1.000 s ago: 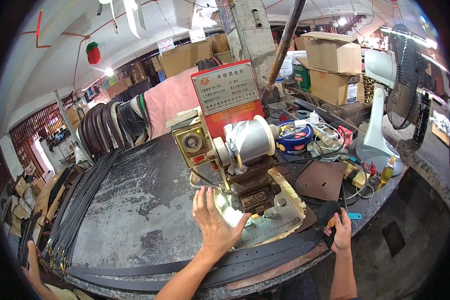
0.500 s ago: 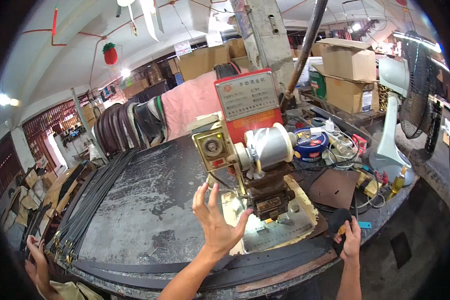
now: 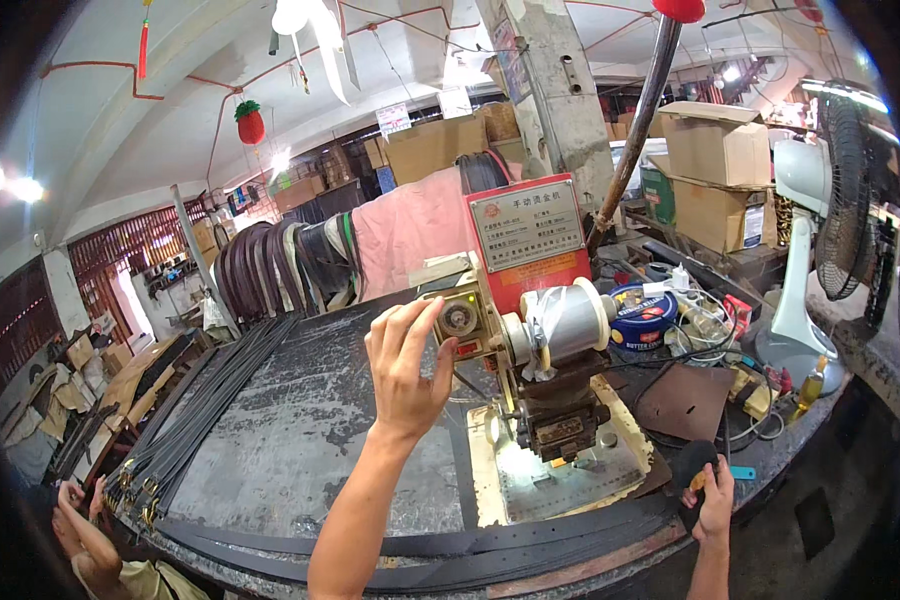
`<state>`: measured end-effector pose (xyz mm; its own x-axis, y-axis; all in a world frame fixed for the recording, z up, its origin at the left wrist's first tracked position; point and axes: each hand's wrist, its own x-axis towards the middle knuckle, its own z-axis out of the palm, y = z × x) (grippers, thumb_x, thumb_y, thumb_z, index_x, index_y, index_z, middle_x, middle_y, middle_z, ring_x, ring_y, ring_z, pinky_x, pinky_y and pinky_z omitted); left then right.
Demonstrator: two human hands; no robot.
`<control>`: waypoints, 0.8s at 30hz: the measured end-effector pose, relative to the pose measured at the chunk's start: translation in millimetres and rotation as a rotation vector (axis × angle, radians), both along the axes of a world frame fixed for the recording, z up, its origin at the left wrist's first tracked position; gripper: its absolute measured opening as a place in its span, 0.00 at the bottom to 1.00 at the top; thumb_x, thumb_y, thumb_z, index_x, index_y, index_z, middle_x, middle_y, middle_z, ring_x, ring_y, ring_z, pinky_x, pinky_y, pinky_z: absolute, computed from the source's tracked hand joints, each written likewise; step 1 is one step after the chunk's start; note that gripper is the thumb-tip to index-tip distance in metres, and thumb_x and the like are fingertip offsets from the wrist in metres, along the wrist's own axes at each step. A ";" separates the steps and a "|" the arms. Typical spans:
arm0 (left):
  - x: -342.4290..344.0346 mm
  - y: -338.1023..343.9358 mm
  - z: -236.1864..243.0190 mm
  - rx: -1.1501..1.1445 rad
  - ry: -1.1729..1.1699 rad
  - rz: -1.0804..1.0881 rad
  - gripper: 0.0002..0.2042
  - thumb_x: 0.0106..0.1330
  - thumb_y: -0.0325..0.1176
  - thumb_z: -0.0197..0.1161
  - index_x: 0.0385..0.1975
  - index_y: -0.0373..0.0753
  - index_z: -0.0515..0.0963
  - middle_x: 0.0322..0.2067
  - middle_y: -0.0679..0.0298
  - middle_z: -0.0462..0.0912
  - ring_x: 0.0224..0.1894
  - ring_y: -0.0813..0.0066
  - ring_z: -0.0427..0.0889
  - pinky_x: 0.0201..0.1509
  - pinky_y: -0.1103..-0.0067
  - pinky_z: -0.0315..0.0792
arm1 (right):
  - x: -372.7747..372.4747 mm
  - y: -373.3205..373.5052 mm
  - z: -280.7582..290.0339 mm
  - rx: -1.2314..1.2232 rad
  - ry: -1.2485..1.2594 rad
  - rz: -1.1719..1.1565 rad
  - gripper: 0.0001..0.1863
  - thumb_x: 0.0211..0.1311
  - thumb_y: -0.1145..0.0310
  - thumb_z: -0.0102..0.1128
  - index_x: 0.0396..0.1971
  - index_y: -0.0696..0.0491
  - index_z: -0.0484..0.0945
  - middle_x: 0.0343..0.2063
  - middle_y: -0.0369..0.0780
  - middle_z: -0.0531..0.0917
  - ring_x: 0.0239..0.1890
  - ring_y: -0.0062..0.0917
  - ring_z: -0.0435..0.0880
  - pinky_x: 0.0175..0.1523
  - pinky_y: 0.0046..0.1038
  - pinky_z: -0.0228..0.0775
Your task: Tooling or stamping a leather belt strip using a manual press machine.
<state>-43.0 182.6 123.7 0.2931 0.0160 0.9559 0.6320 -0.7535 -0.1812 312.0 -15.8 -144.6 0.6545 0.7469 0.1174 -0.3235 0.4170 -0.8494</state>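
My left hand (image 3: 405, 365) is raised beside the control box (image 3: 457, 312) of a stamping press, fingers apart and holding nothing. Its fingertips are at the box's left side, close to the round dial; whether they touch cannot be made out. A roll of silver foil (image 3: 560, 320) is mounted on the press. Beneath it sits the dark press head (image 3: 560, 425), over a lit metal bed plate (image 3: 570, 485). To the right, my right hand (image 3: 710, 505) is closed around a black padded handle (image 3: 692, 470).
Long black straps (image 3: 210, 400) with brass-coloured ends lie on the table's left side. Flat black strips (image 3: 390, 560) run along the front edge. A blue round tin (image 3: 642, 318), cables and a white fan (image 3: 795, 290) stand right. Another person's hands (image 3: 80, 505) show at lower left.
My left hand has moved up from beside the press bed to the control box. My right hand stays on the black handle. The whole view has shifted slightly.
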 end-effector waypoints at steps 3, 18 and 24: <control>-1.0 -1.2 1.9 0.002 0.046 0.007 0.24 0.57 0.25 0.72 0.56 0.34 0.79 0.51 0.54 0.80 0.54 0.54 0.77 0.61 0.63 0.68 | 24.5 9.7 -49.8 -0.080 -0.142 -0.142 0.05 0.80 0.67 0.50 0.49 0.49 0.69 0.24 0.32 0.70 0.18 0.18 0.68 0.24 0.24 0.62; 33.9 -53.8 -114.4 -0.370 0.078 -0.036 0.55 0.47 0.49 0.82 0.72 0.33 0.56 0.69 0.45 0.57 0.71 0.43 0.56 0.73 0.52 0.52 | -5.0 -6.9 11.4 -0.032 -0.012 0.008 0.03 0.80 0.68 0.51 0.45 0.49 0.71 0.24 0.32 0.71 0.18 0.16 0.68 0.24 0.21 0.63; 18.7 -94.3 -132.5 -0.746 0.236 -0.154 0.32 0.54 0.36 0.79 0.59 0.34 0.74 0.52 0.51 0.78 0.56 0.50 0.74 0.61 0.63 0.69 | -10.1 -3.1 14.1 -0.033 -0.006 0.038 0.09 0.79 0.71 0.50 0.54 0.52 0.71 0.24 0.33 0.73 0.20 0.17 0.70 0.25 0.21 0.63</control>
<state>-24.3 88.3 -8.8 0.5377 0.5698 0.6214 0.5188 -0.8046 0.2888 301.9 -18.9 -130.5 0.6249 0.7747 0.0963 -0.3337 0.3766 -0.8642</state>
